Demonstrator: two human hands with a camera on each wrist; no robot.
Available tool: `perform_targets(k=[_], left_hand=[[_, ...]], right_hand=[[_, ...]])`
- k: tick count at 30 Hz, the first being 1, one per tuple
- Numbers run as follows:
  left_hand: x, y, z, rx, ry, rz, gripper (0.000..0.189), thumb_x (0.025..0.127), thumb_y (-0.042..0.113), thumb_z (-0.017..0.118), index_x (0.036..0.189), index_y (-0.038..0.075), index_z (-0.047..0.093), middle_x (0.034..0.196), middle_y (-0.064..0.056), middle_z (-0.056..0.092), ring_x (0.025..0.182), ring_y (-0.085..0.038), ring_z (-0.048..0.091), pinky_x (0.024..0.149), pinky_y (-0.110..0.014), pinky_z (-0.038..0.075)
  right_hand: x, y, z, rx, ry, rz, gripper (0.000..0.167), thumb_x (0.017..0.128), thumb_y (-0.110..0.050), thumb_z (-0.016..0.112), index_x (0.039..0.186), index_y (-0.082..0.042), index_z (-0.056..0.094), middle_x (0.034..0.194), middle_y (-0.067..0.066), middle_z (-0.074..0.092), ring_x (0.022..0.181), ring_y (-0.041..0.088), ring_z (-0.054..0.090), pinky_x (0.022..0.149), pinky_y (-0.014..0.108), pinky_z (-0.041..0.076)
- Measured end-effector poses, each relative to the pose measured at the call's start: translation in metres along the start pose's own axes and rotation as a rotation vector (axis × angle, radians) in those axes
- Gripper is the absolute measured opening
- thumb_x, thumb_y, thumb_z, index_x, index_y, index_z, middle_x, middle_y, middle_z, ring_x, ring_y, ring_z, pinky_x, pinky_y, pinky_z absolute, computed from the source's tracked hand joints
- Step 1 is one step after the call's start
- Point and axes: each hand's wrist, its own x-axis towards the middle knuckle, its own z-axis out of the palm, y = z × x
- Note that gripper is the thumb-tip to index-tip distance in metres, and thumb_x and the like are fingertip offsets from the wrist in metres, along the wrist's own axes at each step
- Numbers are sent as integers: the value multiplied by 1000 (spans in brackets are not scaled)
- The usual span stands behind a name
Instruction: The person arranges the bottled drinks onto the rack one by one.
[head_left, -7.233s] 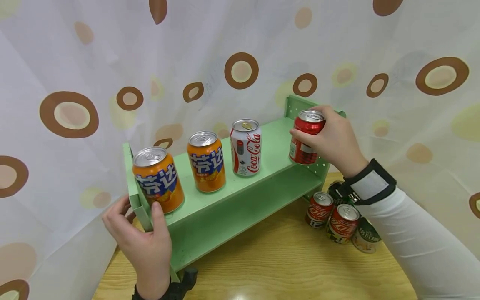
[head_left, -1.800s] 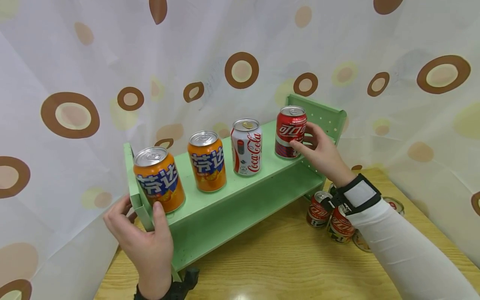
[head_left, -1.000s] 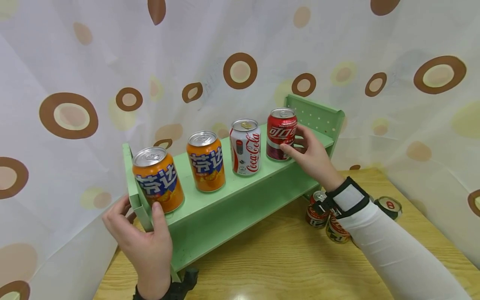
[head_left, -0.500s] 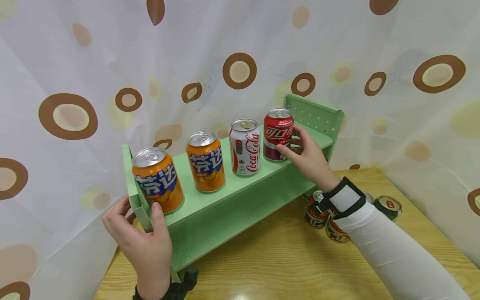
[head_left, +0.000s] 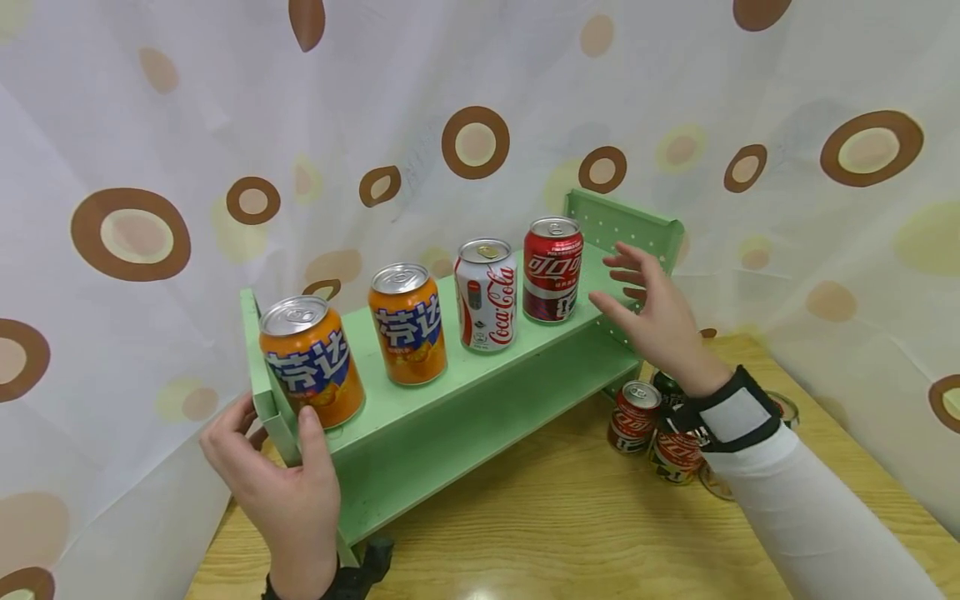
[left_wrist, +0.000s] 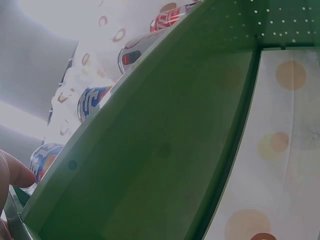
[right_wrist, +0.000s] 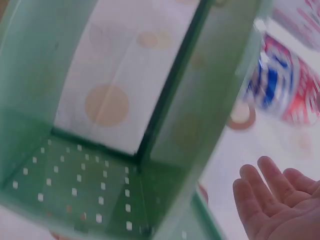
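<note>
In the head view, a red can [head_left: 552, 275] stands upright on the top board of a green shelf [head_left: 480, 425], just beside a white can [head_left: 487, 304]. Farther left come a second orange can [head_left: 408, 329] and, next to the end panel, the leftmost orange can [head_left: 313, 362].

The right hand [head_left: 663, 325] is beside the red can, holding nothing. The right wrist view shows its released fingers [right_wrist: 276, 177] and palm, with a plain gap between them and the can.

The left hand [head_left: 281, 483] grips the left end of the shelf, its fingers outside the panel and its thumb in front of the leftmost orange can. Whether the thumb touches that can I cannot tell; the left wrist view catches only the thumb's tip right by it.

That same view looks up into the shelf, where the back is open and the patterned cloth [left_wrist: 280, 110] shows through, something the head view hides.

Only the head view takes in the wooden surface [head_left: 540, 517], where a smaller group of cans [head_left: 633, 417] stands at the shelf's right end, some partly covered by the right wristband [head_left: 738, 417] and white sleeve [head_left: 825, 508].
</note>
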Motion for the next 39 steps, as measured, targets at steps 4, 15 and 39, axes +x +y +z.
perform_targets(k=[4,15,39], left_hand=[[0,1,2,-5,22,1,47,92,5,65,136,-3,48,127,15,38,120,-4,43,97,-23,40],[2,-3,4,-37,44,49,48,90,6,66,134,-2,50,126,6,43,121,-12,44,96,-23,40],[0,-3,2,-17,36,53,49,90,7,66,135,-5,49,127,17,36,119,-6,44,96,-24,40]], right_hand=[[-9,7,-20,-31,53,28,68,101,-22,66,158,-5,33,150,20,51,137,42,49,111,60,41],[-43,47,-52,-151,112,140,59,104,-32,60,153,-5,44,143,22,56,123,35,55,91,16,39],[-124,125,-67,-282,120,338,54,103,-30,60,142,7,53,126,31,57,91,-5,46,67,10,40]])
